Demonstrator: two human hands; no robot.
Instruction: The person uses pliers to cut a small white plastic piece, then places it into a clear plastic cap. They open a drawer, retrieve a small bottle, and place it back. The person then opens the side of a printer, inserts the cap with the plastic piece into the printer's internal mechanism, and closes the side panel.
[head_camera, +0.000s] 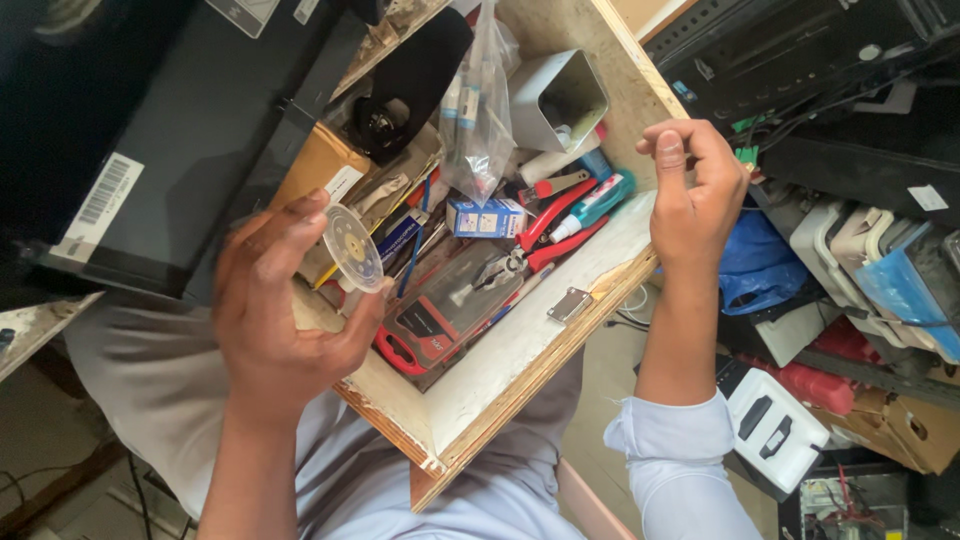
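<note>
My left hand (275, 305) holds a small round clear plastic lid (353, 247) between thumb and fingers, over the near left corner of an open wooden drawer (520, 345). My right hand (692, 190) hovers over the drawer's right edge with fingertips pinched together; whether something tiny sits between them I cannot tell. The drawer is full of tools: red-handled pliers (545, 235), a clear flat case (450, 300), a small blue-and-white box (485, 217), a clear plastic bag (478, 120) of small parts, a grey metal funnel-shaped box (557, 98).
A black device with a white label (150, 150) lies left of the drawer. On the right are stacked dark electronics (800, 50), a blue bag (755, 262), white and red plastic parts (780, 425) and a cardboard box (915, 430).
</note>
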